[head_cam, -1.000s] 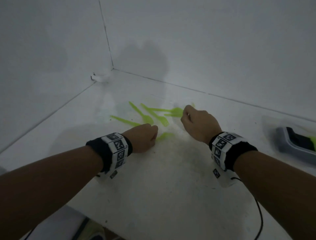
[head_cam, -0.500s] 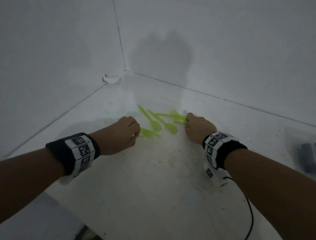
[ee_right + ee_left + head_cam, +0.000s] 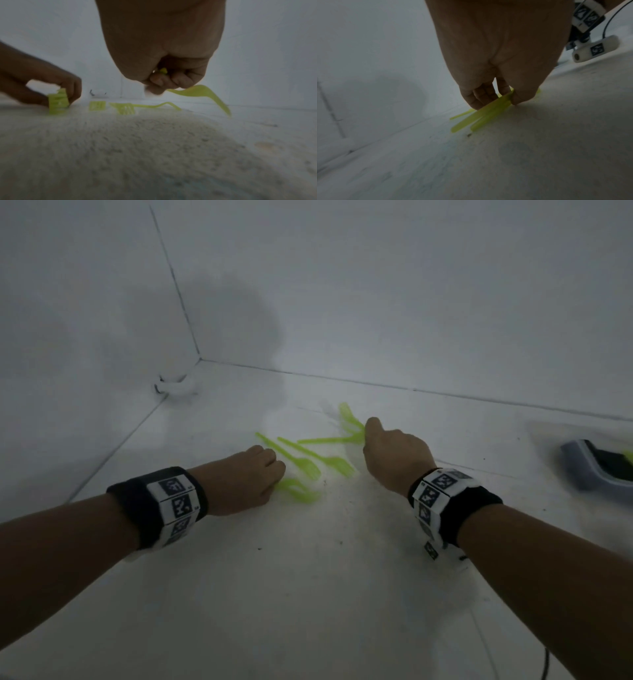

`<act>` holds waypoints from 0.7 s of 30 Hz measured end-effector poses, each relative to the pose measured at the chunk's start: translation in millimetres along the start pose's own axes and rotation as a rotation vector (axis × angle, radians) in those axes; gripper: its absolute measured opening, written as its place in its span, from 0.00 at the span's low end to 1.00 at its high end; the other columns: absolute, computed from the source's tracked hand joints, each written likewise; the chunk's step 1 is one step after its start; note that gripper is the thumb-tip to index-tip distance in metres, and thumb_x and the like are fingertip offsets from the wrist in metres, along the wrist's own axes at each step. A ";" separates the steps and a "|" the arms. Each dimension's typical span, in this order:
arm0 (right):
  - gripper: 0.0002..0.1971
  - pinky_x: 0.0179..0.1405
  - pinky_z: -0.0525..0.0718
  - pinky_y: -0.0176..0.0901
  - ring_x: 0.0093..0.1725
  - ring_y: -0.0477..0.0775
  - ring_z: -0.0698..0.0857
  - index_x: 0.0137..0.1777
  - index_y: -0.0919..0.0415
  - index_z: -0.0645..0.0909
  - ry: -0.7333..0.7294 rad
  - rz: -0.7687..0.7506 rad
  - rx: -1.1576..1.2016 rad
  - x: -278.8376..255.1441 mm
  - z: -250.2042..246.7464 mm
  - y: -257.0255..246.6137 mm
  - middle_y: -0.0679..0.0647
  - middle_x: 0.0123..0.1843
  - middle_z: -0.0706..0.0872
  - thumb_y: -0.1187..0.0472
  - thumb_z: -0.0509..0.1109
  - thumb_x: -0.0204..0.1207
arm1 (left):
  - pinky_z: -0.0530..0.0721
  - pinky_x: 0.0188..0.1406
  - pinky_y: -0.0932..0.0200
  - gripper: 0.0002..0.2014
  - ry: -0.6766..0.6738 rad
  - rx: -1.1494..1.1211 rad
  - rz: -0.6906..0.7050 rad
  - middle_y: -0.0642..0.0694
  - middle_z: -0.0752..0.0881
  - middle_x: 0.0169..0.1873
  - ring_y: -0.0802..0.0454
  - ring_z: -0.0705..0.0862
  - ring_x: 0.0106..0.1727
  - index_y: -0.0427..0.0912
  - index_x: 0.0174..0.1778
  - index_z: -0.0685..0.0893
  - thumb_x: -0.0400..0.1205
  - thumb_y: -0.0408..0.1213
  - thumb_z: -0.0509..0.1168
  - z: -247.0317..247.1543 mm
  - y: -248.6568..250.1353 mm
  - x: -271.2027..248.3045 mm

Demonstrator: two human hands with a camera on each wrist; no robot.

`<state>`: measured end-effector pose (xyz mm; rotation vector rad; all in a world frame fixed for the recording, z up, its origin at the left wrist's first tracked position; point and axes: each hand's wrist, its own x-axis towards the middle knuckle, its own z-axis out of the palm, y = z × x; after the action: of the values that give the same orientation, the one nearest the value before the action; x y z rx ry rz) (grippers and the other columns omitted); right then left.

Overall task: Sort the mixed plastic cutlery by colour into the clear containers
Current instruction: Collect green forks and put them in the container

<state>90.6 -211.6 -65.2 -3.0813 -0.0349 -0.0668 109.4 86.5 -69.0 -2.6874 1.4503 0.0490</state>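
Several lime-green plastic forks lie on the white table [image 3: 308,594]. My left hand [image 3: 275,474] pinches the handles of a small bunch of green forks [image 3: 298,491], whose heads stick out to its right on the table. In the left wrist view thumb and fingers [image 3: 481,97] grip these handles [image 3: 481,116]. My right hand [image 3: 368,433] pinches other green forks [image 3: 349,419], and the one it holds [image 3: 202,90] curves up off the table. Two loose forks [image 3: 308,463] lie between the hands. A clear container [image 3: 582,470] sits at the far right.
White walls close the table at the back and left, meeting in a corner [image 3: 200,359]. A small white fitting [image 3: 174,386] sits by the left wall. A black cable [image 3: 544,666] trails from my right wrist at the near right.
My right hand has raised its green forks off the table, heads now pointing away. The left hand stays by the near forks with its grip on them.
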 end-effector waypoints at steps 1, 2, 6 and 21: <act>0.09 0.29 0.66 0.47 0.27 0.58 0.69 0.63 0.60 0.67 0.026 0.047 0.063 -0.5 -0.5 -1.7 0.50 0.31 0.69 0.59 0.56 0.87 | 0.80 0.39 0.44 0.08 -0.032 -0.005 0.007 0.42 0.77 0.45 0.42 0.75 0.42 0.40 0.53 0.75 0.85 0.40 0.54 1.6 -3.3 1.6; 0.08 0.31 0.68 0.48 0.28 0.60 0.71 0.61 0.60 0.67 0.049 0.089 0.127 -1.3 -0.8 -2.6 0.52 0.32 0.71 0.58 0.56 0.87 | 0.80 0.44 0.44 0.10 -0.067 -0.041 0.007 0.41 0.77 0.49 0.40 0.77 0.46 0.39 0.59 0.75 0.86 0.40 0.56 2.3 -5.7 3.0; 0.08 0.33 0.71 0.51 0.34 0.62 0.77 0.58 0.60 0.68 0.118 0.148 0.357 -5.0 2.1 -4.4 0.52 0.36 0.78 0.54 0.56 0.90 | 0.75 0.59 0.57 0.28 -0.207 -0.216 -0.134 0.43 0.82 0.66 0.40 0.81 0.60 0.45 0.82 0.61 0.87 0.52 0.52 -0.8 -16.8 11.4; 0.11 0.44 0.80 0.55 0.43 0.63 0.80 0.49 0.59 0.72 -0.039 0.213 0.731 18.2 -5.1 -81.7 0.59 0.44 0.83 0.54 0.54 0.86 | 0.79 0.29 0.46 0.06 0.125 0.046 0.173 0.42 0.76 0.44 0.45 0.74 0.31 0.39 0.49 0.80 0.84 0.36 0.60 6.6 -40.7 17.0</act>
<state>106.6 -130.0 -54.5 -2.3390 0.2160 0.0151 152.9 95.2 -74.2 -2.5639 1.6939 -0.1411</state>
